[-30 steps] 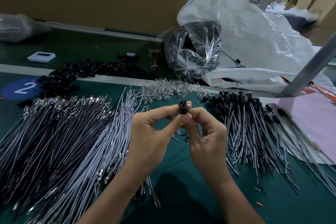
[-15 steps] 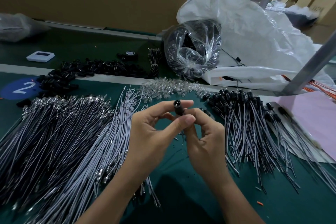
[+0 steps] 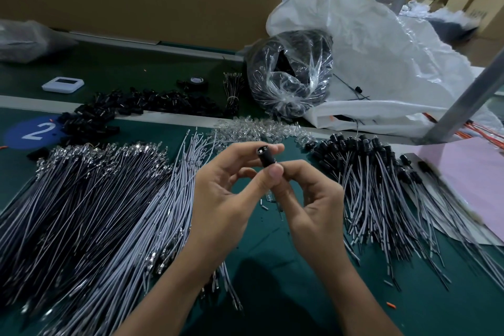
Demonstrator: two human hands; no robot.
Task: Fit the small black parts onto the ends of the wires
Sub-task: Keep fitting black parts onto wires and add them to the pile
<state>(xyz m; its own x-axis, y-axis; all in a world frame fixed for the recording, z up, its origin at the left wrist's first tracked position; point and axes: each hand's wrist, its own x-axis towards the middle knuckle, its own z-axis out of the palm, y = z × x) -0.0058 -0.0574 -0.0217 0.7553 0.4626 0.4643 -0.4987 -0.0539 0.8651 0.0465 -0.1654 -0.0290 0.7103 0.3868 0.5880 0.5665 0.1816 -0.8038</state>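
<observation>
A small black cylindrical part (image 3: 265,157) is held up over the green table, its open end facing up. My left hand (image 3: 226,199) pinches its top between forefinger and thumb. My right hand (image 3: 311,204) grips its lower end with curled fingers; any wire under it is hidden by the fingers. A big heap of bare grey wires (image 3: 90,213) with metal terminals lies at the left. Wires fitted with black parts (image 3: 381,188) lie fanned at the right. Loose black parts (image 3: 131,109) are piled at the back left.
Clear small caps (image 3: 256,131) lie in a strip behind my hands. A clear bag of black parts (image 3: 289,73) and a large white sack (image 3: 381,43) stand at the back. A pink sheet (image 3: 471,174) and a slanted metal post (image 3: 463,98) are at the right.
Both hands have turned the black part slightly and tilted it more upright. The hands stay in the same place above the table.
</observation>
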